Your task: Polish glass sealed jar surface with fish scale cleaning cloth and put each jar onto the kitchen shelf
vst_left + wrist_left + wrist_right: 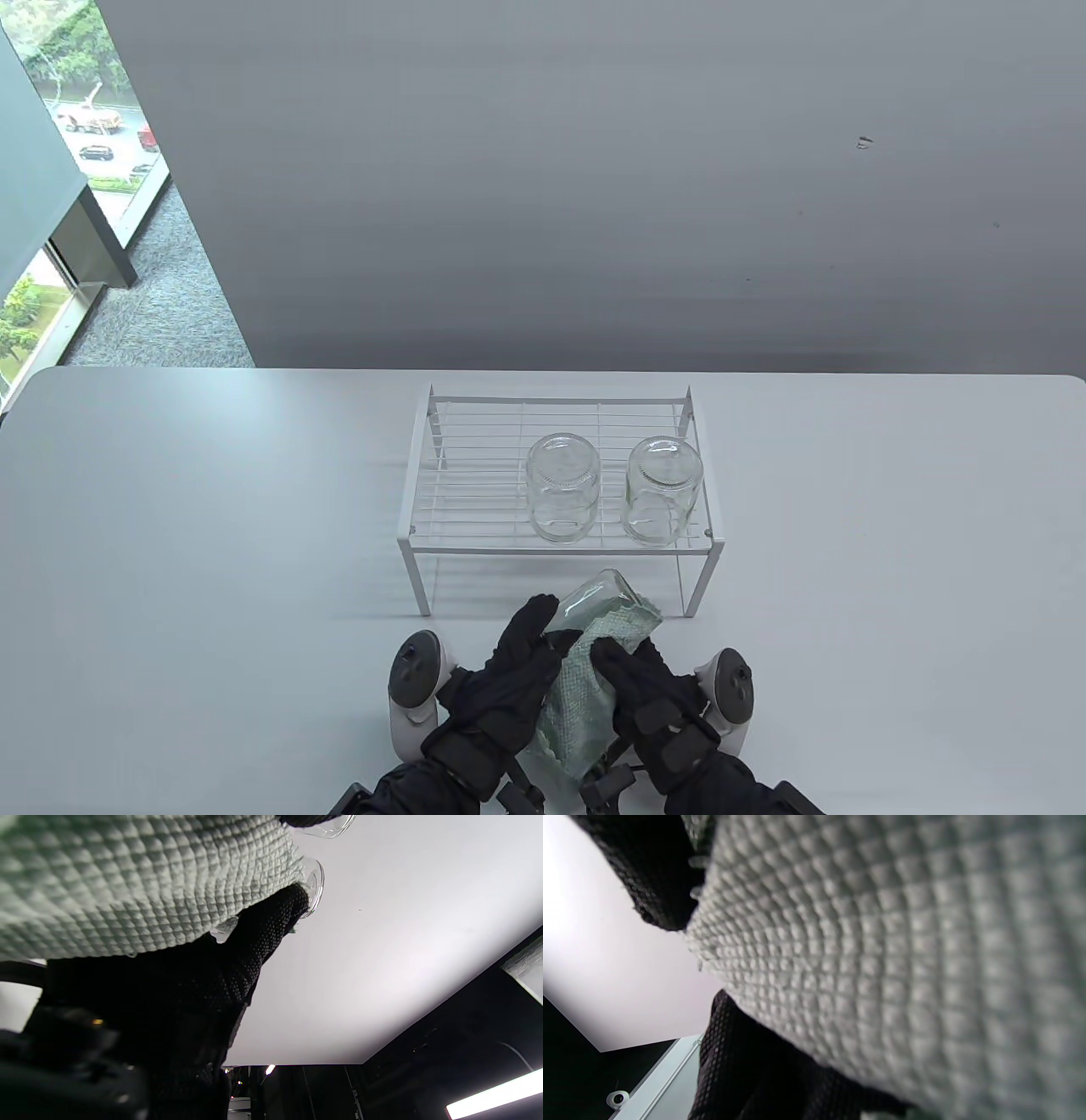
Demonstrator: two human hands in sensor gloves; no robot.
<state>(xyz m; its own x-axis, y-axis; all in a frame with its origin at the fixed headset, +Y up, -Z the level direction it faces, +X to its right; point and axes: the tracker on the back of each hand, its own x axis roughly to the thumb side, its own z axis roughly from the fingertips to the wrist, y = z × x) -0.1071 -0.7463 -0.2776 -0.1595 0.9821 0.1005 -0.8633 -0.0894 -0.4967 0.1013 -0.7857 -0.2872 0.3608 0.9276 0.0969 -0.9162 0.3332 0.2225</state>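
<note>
Both hands (577, 679) grip cloth-wrapped jar (598, 598), prob.

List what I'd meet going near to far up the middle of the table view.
Both gloved hands, left hand and right hand, wrapping the cloth → held jar → shelf front edge → two jars on the shelf → wall.

- Kitchen shelf (416, 509): left half of the wire top is bare; two upturned jars (562, 499) (663, 491) occupy the right half.
- Table (170, 526): open surface left and right of the shelf.
</note>
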